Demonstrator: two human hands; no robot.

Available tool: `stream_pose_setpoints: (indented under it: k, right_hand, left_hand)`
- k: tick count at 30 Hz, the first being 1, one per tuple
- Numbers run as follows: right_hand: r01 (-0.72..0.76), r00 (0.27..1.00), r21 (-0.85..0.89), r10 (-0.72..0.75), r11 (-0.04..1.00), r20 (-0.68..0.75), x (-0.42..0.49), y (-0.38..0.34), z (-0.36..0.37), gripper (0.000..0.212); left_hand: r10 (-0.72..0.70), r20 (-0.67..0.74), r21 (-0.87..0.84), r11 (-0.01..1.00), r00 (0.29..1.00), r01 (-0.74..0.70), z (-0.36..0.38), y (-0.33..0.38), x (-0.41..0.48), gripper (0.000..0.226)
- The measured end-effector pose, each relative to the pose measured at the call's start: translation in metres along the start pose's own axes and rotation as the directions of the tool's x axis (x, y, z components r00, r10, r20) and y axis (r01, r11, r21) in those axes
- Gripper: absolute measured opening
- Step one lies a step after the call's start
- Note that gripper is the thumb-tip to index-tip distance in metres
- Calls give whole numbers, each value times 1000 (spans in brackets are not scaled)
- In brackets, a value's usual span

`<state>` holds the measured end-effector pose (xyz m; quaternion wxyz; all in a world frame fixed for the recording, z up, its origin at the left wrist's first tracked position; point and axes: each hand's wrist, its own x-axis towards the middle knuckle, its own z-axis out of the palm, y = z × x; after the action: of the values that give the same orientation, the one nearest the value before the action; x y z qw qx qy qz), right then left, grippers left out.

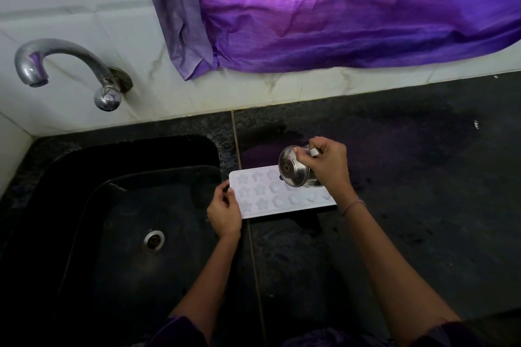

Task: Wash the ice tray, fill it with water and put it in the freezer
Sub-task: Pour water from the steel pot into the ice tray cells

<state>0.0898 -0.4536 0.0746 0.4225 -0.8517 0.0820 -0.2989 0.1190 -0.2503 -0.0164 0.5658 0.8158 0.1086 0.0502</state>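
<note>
Head view (the only one).

Item: ice tray [262, 201], white, with star-shaped and rounded cells. It lies flat on the dark tabletop [423, 177], just beside the black sink [84, 166], long side toward the person.

Left hand [224, 213]: fingers and thumb curled round the tray's left short end, pinning it.

Right hand [329, 163]: closed round a steel cup [291, 170], which is tipped over the tray's far right cells (no stream of water can be made out).

Handling, by judgement: thin moulded plastic, light when empty and likely to flex under a twist. It is probably wet, so slippery at the rim. Once filled, the shallow cells would spill at any tilt. Best taken at both short ends, on the flat border outside the cells, and kept level.

Other entries: tap [64, 65] on the tiled wall, not running; purple cloth [338, 8] hanging above the tabletop.
</note>
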Motion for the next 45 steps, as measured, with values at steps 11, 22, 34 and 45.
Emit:
stream_pose_setpoints:
  k: [11, 22, 34, 45]
  right_hand:
    - [67, 997, -112, -63, 991, 39, 0, -2, 2, 47]
    - [9, 1000, -39, -10, 999, -29, 1, -2, 3, 51]
    - [-159, 982, 149, 172, 976, -80, 2, -11, 7, 53]
    - [-122, 991, 131, 127, 984, -36, -1, -19, 19, 45]
  left_hand:
    - [-5, 3, 15, 1000, 1000, 5, 1, -2, 1, 24]
    - [-13, -5, 5, 1000, 1000, 13, 2, -2, 1, 22]
    - [-7, 1, 9, 1000, 1000, 7, 1, -1, 1, 23]
    - [4, -2, 1, 1000, 1000, -4, 1, 0, 0, 23]
